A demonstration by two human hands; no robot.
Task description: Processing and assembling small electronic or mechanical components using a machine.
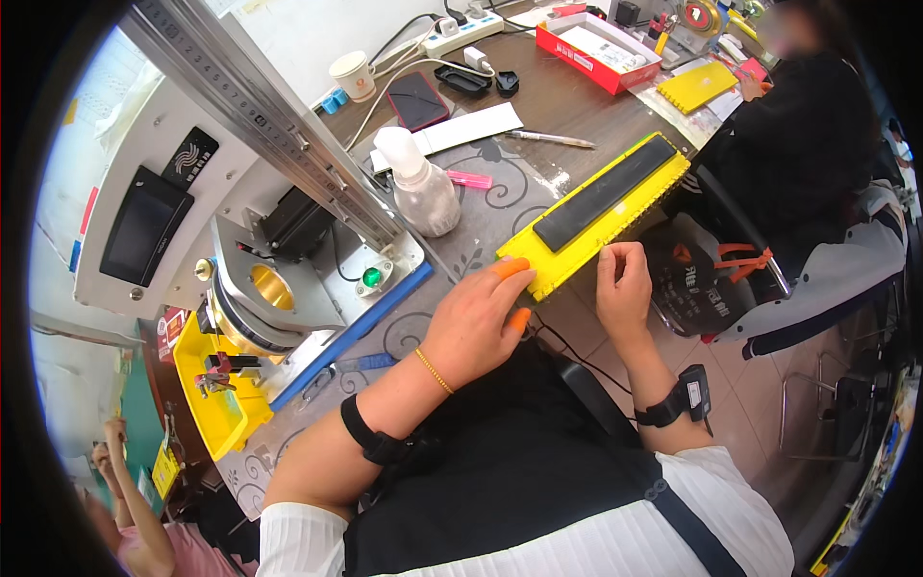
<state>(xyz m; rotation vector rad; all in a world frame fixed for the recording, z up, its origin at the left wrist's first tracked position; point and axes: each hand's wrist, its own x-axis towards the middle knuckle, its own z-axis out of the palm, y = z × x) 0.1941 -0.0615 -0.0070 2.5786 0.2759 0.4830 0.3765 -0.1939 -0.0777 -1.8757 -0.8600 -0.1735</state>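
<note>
A long yellow board (623,208) with a black strip (606,194) on top lies slantwise at the table's right edge. Small notches or pieces line its right side. My left hand (478,322), with orange finger covers on two digits, grips the board's near left corner, fingers on top and thumb lower down. Close beside the board's near right edge is my right hand (624,288), its fingertips pinched together. Whatever lies between those fingertips, if anything, is too small or hidden to make out.
Left stands a machine with a metal column (260,115) and brass-coloured ring (272,287). A clear bottle (425,197), pen (550,138), phone (418,102), paper cup (353,76) and red box (596,53) are on the table. A person in black (803,125) sits at right.
</note>
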